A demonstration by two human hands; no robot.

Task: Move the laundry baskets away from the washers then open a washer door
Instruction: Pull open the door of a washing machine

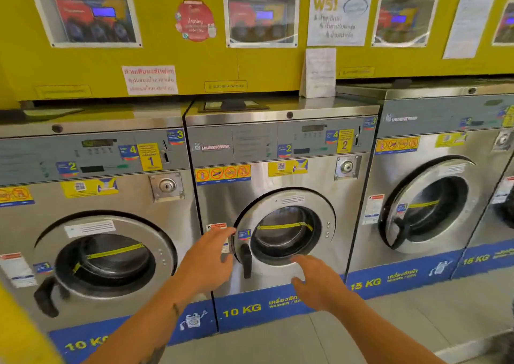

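Three steel front-loading washers stand in a row under a yellow wall. The middle washer (281, 174), marked 10 KG, has a round door (286, 233) with a glass window and a black handle (246, 263) on its left side. The door looks closed or nearly so. My left hand (210, 258) is stretched out with fingers apart, fingertips at the door's left rim just above the handle. My right hand (317, 281) reaches toward the door's lower edge, fingers spread, holding nothing. No laundry basket is in view.
The left washer (94, 224) and the right 15 KG washer (428, 196) have their doors shut. Control panels and coin locks sit above the doors. Light tiled floor (278, 344) lies in front. A dark object (500, 344) shows at the lower right corner.
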